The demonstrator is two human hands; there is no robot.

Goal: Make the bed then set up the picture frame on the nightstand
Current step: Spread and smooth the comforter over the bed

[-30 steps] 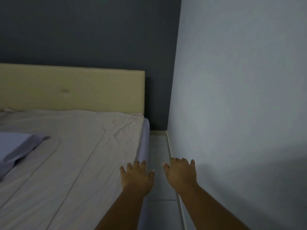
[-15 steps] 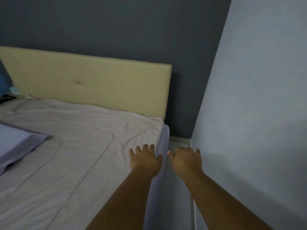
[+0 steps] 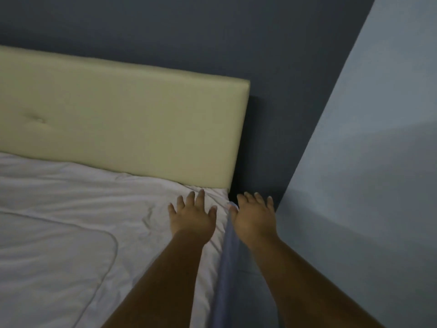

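A pale, creased quilt (image 3: 82, 221) covers the bed up to the cream padded headboard (image 3: 123, 119). My left hand (image 3: 192, 216) is spread flat over the quilt's top right corner, fingers straight, near the headboard's lower right end. My right hand (image 3: 254, 216) reaches past the bed's edge into the gap beside the wall, fingers extended, holding nothing. A bluish sheet (image 3: 227, 268) hangs down the mattress side between my two forearms. No picture frame or nightstand is in view.
A dark grey wall (image 3: 212, 36) stands behind the headboard. A light blue wall (image 3: 366, 162) runs close along the bed's right side, leaving only a narrow gap where my right arm is.
Both hands have moved forward along the bed's right edge to the headboard corner. The view has closed in, and the folded blue cloth at the left is out of sight.
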